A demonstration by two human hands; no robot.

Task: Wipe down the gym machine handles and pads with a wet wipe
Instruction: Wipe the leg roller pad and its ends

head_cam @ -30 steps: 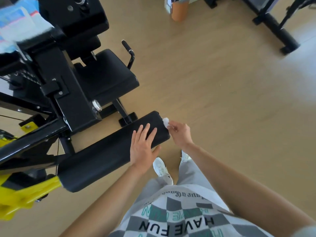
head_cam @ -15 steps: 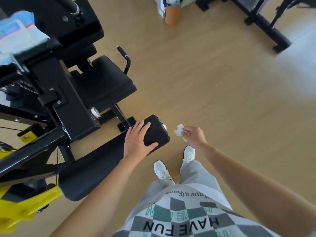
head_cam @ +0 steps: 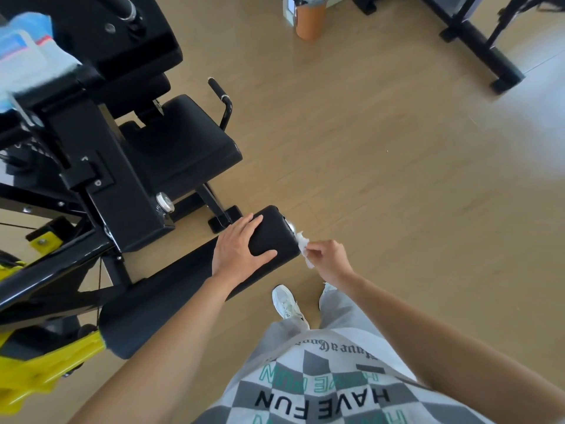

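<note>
Wipe (head_cam: 304,244) pinched by right hand (head_cam: 328,260) touches roller pad (head_cam: 275,237) end.

Grey-and-white checkered fabric shirt (head_cam: 321,390), worn by the person: "HAVE FUN" in bold black capitals across the front, upside down to the camera. Teal lettering around it is only partly legible, and a curved line of black gothic script is too small to read. Blue-and-white soft packet (head_cam: 27,56) on the black machine frame: print blurred, unreadable.
</note>
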